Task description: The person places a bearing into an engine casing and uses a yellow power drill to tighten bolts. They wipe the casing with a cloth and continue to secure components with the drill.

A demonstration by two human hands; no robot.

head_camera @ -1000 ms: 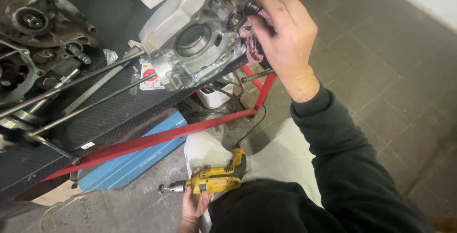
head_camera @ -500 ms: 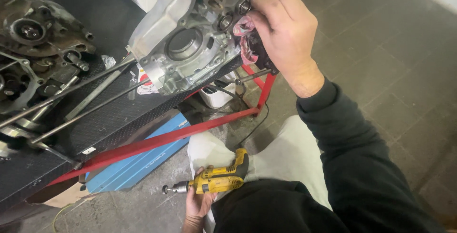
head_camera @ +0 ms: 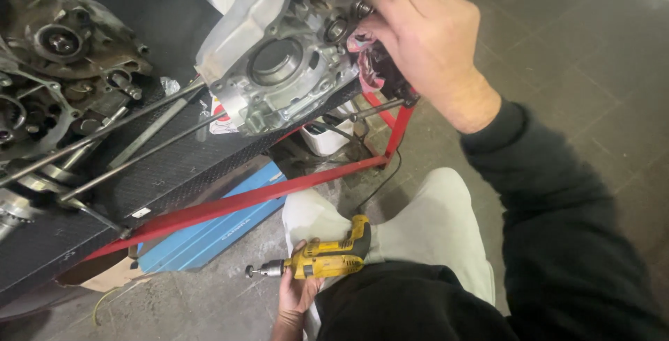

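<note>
My right hand [head_camera: 425, 38] reaches up to a silver engine case [head_camera: 279, 55] at the edge of a black workbench, fingers closed on a small dark and pinkish part [head_camera: 373, 55] pressed against the case's right side. Low in the view, by my knee in light trousers, my left hand [head_camera: 300, 289] grips a yellow power drill [head_camera: 327, 257] with its chuck pointing left. The drill hangs well below the bench, apart from the engine case.
A second dirty engine half [head_camera: 56, 55] and long steel rods [head_camera: 104, 146] lie on the black bench mat [head_camera: 174, 167]. The bench has a red frame [head_camera: 265, 191]. Under it sit a blue case [head_camera: 209, 229] and a white container [head_camera: 324, 139]. Grey tiled floor [head_camera: 578, 48] at right.
The view has shifted so the engine case and my right hand sit a little lower and more to the right. The left hand keeps the drill in the same place.
</note>
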